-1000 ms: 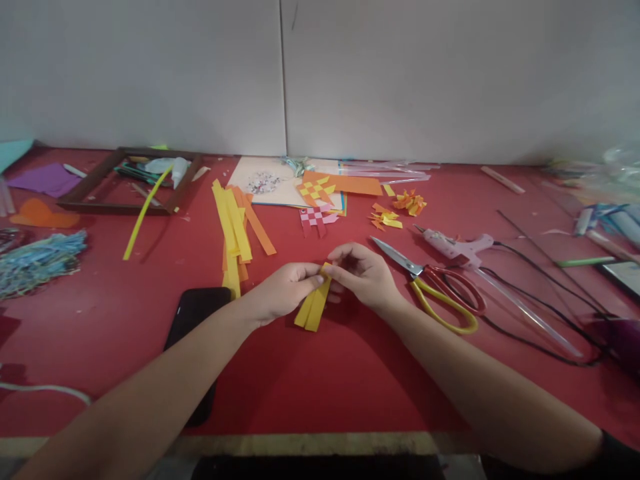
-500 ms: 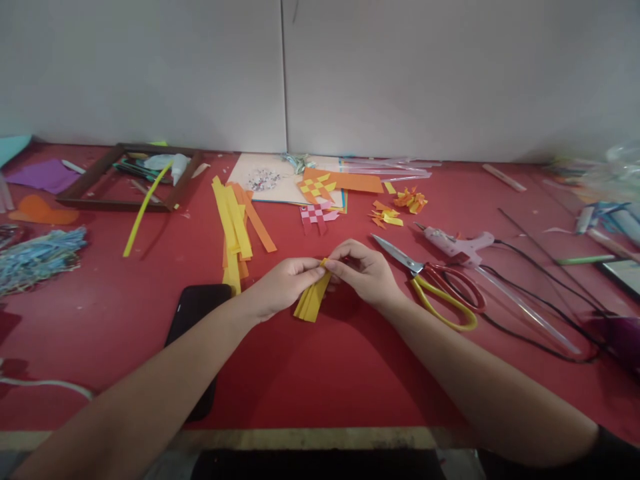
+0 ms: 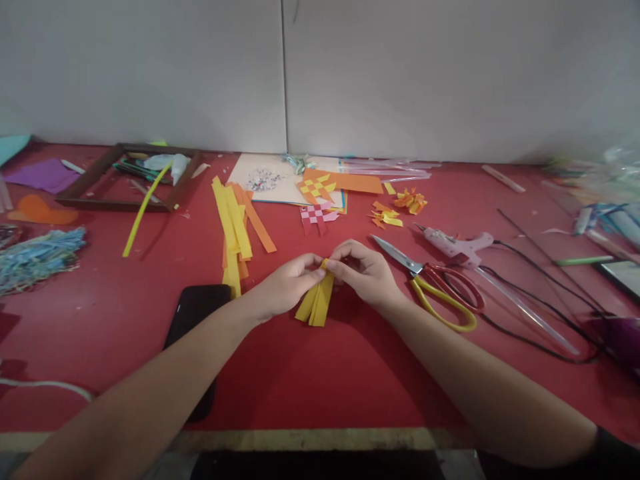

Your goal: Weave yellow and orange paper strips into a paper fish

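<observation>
Both hands meet over the middle of the red table [image 3: 350, 373]. My left hand [image 3: 285, 287] and my right hand [image 3: 365, 272] pinch the top end of a small bundle of yellow paper strips [image 3: 316, 304], which hangs down and fans out toward me. The fingers of both hands are closed on the strips. A pile of long yellow and orange strips [image 3: 235, 230] lies just left of my left hand. Scissors with yellow and red handles [image 3: 435, 287] lie right beside my right hand.
A black phone [image 3: 193, 333] lies under my left forearm. A pink glue gun [image 3: 460, 245] with black cord sits at right. Woven paper pieces [image 3: 316, 215], paper sheets [image 3: 280, 181], orange scraps [image 3: 410, 201], a wooden frame [image 3: 125, 177] and blue shredded paper [image 3: 35, 257] lie around.
My hands stayed in place; the fingers shifted a little on the strips, and the bundle's lower ends have fanned and swung slightly right.
</observation>
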A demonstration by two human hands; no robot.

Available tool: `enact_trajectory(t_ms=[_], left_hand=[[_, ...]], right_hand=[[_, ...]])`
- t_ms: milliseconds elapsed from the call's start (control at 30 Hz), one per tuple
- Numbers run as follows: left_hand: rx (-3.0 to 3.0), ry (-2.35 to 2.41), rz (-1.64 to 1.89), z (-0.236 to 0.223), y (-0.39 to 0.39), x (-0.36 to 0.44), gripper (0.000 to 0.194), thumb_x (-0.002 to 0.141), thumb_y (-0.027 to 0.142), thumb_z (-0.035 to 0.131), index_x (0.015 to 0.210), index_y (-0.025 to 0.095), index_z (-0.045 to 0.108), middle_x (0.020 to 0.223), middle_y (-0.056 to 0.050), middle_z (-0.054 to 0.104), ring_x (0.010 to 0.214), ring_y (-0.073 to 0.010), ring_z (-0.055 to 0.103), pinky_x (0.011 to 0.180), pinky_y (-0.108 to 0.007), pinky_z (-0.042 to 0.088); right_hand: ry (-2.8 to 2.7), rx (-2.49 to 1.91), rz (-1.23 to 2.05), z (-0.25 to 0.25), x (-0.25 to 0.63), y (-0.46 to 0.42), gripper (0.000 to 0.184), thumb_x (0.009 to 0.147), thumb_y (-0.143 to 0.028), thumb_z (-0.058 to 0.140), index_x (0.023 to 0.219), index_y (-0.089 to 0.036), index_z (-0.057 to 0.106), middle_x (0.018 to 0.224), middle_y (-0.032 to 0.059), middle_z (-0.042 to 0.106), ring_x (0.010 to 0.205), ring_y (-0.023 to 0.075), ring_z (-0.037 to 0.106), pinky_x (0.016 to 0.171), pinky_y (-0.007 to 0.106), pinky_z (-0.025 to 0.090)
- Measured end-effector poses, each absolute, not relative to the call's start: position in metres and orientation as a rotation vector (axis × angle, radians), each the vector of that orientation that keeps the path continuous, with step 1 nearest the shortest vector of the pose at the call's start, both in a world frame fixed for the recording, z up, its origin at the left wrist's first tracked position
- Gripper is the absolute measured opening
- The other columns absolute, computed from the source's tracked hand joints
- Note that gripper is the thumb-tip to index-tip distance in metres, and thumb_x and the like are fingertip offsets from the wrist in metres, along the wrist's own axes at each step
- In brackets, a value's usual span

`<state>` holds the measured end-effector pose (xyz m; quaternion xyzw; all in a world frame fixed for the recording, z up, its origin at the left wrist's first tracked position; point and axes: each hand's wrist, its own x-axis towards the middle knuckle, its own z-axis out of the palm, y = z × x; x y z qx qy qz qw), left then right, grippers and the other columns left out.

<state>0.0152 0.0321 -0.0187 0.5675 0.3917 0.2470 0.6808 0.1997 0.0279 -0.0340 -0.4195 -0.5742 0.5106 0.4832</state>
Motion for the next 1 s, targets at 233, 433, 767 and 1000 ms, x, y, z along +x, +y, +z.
enact_trajectory(t_ms=[233,433,767,1000], left_hand=[[1.371,0.993,0.607,-0.015,0.0346,0.0157,0.019,0.089,0.038,0.059,0.089,0.019,0.059,0.082,0.002,0.059,0.077,-0.013,0.055,0.072,-0.028,0.042],[1.4,1.074,0.655,-0.0138,0.0368,0.0144,0.018,0.083,0.035,0.067,0.09,0.018,0.066,0.085,-0.001,0.066,0.081,-0.0153,0.061,0.08,-0.033,0.049],[1.504,1.219,0.714,-0.0157,0.0352,0.0129,0.023,0.079,0.03,0.069,0.088,0.02,0.05,0.085,-0.002,0.064,0.072,-0.0152,0.065,0.064,-0.03,0.054],[1.857,1.439,0.669,-0.0149,0.03,0.0151,0.015,0.084,0.023,0.058,0.078,0.022,0.045,0.073,0.0,0.06,0.068,-0.017,0.061,0.064,-0.031,0.047]], right_hand=[[-1.45,-1.088,1.12,-0.0363,0.2008,0.0298,0.023,0.079,-0.041,0.072,0.076,-0.02,0.064,0.073,-0.0001,0.063,0.068,0.0118,0.058,0.064,0.027,0.049],[-1.43,-1.143,1.136,-0.0356,0.2013,0.0294,0.026,0.077,-0.045,0.072,0.078,-0.021,0.066,0.077,0.0008,0.067,0.07,0.0131,0.06,0.067,0.029,0.05],[-1.547,-1.298,0.917,-0.0393,0.199,0.0283,0.02,0.084,-0.041,0.064,0.085,-0.021,0.064,0.08,0.0026,0.069,0.07,0.0146,0.062,0.065,0.029,0.051],[-1.788,-1.386,0.689,-0.0323,0.1937,0.0269,0.007,0.085,-0.024,0.063,0.084,-0.022,0.069,0.084,0.0038,0.072,0.078,0.0177,0.063,0.073,0.031,0.048]])
